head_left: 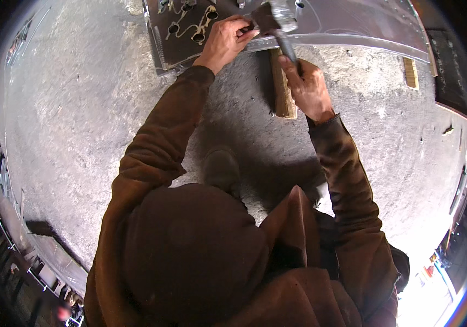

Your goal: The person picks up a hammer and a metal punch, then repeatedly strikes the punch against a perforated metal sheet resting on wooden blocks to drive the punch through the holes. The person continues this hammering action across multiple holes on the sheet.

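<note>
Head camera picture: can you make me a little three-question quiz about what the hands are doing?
1. True or false: the right hand grips the hammer by its handle.
2. What lies under the metal sheet? A) wood block B) brick C) rope
3. Fill in: the left hand rests at the sheet's ____.

Key: 1 true; 2 A, the wood block; 3 edge.
</note>
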